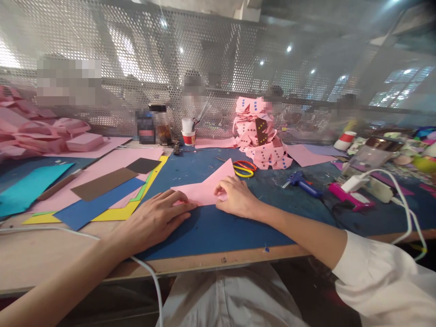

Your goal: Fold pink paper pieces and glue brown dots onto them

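A folded sheet of pink paper (202,190) lies on the blue mat, one pointed flap standing up towards the back. My left hand (161,215) rests flat at the paper's left end, fingers stretched out with the tips touching it. At the right part of the sheet, my right hand (236,195) has its fingers curled and pinches the paper near its lower edge. Just behind the right hand lie scissors (243,169) with red and yellow handles, their blades partly hidden by the raised flap.
Coloured sheets, including a blue strip (98,204) and a yellow sheet (119,213), lie left. Behind stands a stack of dotted pink paper shapes (257,131). Rightward are a blue glue gun (303,184) and a pink device (352,197). A white cable (150,268) crosses the front edge.
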Tool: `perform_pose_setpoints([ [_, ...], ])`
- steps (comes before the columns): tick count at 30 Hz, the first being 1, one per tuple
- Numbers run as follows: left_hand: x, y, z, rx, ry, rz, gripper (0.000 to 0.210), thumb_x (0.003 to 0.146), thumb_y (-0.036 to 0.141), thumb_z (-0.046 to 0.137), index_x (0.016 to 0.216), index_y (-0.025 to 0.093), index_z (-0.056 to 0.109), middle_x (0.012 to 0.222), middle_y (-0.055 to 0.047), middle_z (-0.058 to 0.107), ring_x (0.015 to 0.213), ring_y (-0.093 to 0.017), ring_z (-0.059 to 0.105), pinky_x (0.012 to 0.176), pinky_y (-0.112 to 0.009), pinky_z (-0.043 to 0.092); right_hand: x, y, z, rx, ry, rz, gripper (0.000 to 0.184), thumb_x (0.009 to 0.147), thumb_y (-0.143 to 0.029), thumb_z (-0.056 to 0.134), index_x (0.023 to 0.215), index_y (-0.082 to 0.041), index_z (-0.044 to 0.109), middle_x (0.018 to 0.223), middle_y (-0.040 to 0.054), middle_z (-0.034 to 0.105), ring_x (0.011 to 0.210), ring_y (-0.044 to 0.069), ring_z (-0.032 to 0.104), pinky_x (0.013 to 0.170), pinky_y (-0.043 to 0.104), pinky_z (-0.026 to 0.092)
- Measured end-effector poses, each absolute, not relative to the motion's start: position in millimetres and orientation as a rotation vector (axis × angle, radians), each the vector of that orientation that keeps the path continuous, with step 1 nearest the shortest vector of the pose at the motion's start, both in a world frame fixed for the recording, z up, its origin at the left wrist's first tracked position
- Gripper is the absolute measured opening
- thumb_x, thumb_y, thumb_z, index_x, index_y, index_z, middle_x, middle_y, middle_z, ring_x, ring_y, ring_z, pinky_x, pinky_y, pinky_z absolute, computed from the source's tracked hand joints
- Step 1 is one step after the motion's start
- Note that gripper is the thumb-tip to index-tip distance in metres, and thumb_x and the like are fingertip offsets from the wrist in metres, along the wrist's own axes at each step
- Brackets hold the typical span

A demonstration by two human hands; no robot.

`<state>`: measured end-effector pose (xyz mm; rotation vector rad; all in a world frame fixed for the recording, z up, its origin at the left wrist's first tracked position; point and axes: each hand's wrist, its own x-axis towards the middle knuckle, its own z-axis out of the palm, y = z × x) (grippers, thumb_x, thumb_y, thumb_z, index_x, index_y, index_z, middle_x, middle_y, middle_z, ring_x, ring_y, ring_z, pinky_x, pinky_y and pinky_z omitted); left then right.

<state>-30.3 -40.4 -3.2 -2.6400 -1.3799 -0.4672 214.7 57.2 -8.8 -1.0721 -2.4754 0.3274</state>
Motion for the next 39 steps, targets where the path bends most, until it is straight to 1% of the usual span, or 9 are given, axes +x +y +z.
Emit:
perform_pose_setpoints([
  [2,-30.5,-40.2,-3.8,-2.640,-1.387,-0.466,0.032,0.099,0.032,0.045,0.126,0.033,0.061,0.111,-0.005,0.062,0.099,-0.021,0.059,0.087,-0.035,0.047,219.7,57.8,-8.1,-1.094,-2.464,0.336,0.021,0.070,-0.025,0.068,0.091,-0.023,0.064,0.105,0.0038,0.062,0.105,0.025,0.051,0.085,0.038,0.035],
  [11,-33.3,-39.1,-5.2,-2.642,-1.401,-0.420,0.032,0.099,0.033,0.044,0.126,0.031,0.060,0.116,-0.005,0.060,0.103,-0.021,0.059,0.090,-0.034,0.047,240.8,61.6,-10.6,-1.205,-2.389,0.390,0.018,0.071,-0.024,0.066,0.089,-0.023,0.065,0.104,0.0032,0.062,0.107,0.026,0.050,0.087,0.040,0.035],
  [16,-33.6,-39.3,-5.9,-2.638,-1.394,-0.401,0.029,0.099,0.033,0.044,0.120,0.029,0.063,0.118,-0.006,0.059,0.105,-0.022,0.058,0.092,-0.035,0.047,253.0,66.3,-10.8,-1.236,-2.377,0.407,0.018,0.069,-0.023,0.067,0.088,-0.022,0.066,0.101,0.0034,0.062,0.106,0.025,0.051,0.088,0.038,0.037],
  [23,-36.0,-36.9,-8.5,-2.639,-1.389,-0.458,0.033,0.097,0.033,0.048,0.128,0.035,0.060,0.116,-0.005,0.061,0.103,-0.022,0.060,0.089,-0.034,0.048,271.7,68.1,-8.6,-1.297,-2.352,0.409,0.015,0.071,-0.022,0.065,0.086,-0.023,0.068,0.102,0.0034,0.064,0.104,0.025,0.052,0.089,0.039,0.037],
  [26,-36.1,-36.8,-8.2,-2.644,-1.395,-0.464,0.033,0.097,0.034,0.048,0.128,0.035,0.060,0.117,-0.004,0.061,0.103,-0.022,0.060,0.089,-0.033,0.048,280.6,71.1,-9.4,-1.305,-2.335,0.421,0.017,0.070,-0.019,0.065,0.086,-0.023,0.070,0.102,0.0029,0.065,0.101,0.024,0.054,0.090,0.038,0.038],
  [29,-34.7,-38.0,-6.6,-2.636,-1.405,-0.445,0.033,0.097,0.034,0.048,0.127,0.034,0.061,0.118,-0.004,0.061,0.103,-0.021,0.060,0.089,-0.032,0.049,288.3,76.6,-7.2,-1.240,-2.324,0.542,0.022,0.068,-0.013,0.064,0.087,-0.022,0.071,0.102,0.0025,0.066,0.100,0.021,0.057,0.088,0.034,0.042],
  [32,-32.7,-39.8,-4.2,-2.625,-1.424,-0.410,0.035,0.098,0.035,0.047,0.130,0.035,0.058,0.120,-0.004,0.060,0.105,-0.021,0.060,0.091,-0.032,0.048,289.3,80.0,2.4,-1.119,-2.249,0.702,0.024,0.070,-0.007,0.059,0.088,-0.019,0.069,0.098,0.0021,0.068,0.092,0.017,0.061,0.082,0.028,0.045],
  [35,-31.4,-39.8,-2.3,-2.635,-1.433,-0.412,0.034,0.099,0.035,0.045,0.130,0.035,0.058,0.119,-0.004,0.060,0.107,-0.020,0.059,0.093,-0.032,0.049,280.8,79.2,15.1,-0.980,-2.222,0.675,0.018,0.076,-0.007,0.055,0.086,-0.017,0.067,0.093,0.0015,0.069,0.087,0.015,0.062,0.080,0.027,0.045],
  [39,-28.6,-34.3,-2.9,-2.657,-1.500,-0.510,0.031,0.098,0.037,0.047,0.124,0.032,0.062,0.117,-0.005,0.062,0.106,-0.021,0.060,0.092,-0.032,0.050,263.5,80.6,15.9,-0.765,-2.370,0.686,0.021,0.077,-0.004,0.052,0.085,-0.016,0.067,0.090,0.0011,0.068,0.079,0.011,0.059,0.075,0.024,0.045],
])
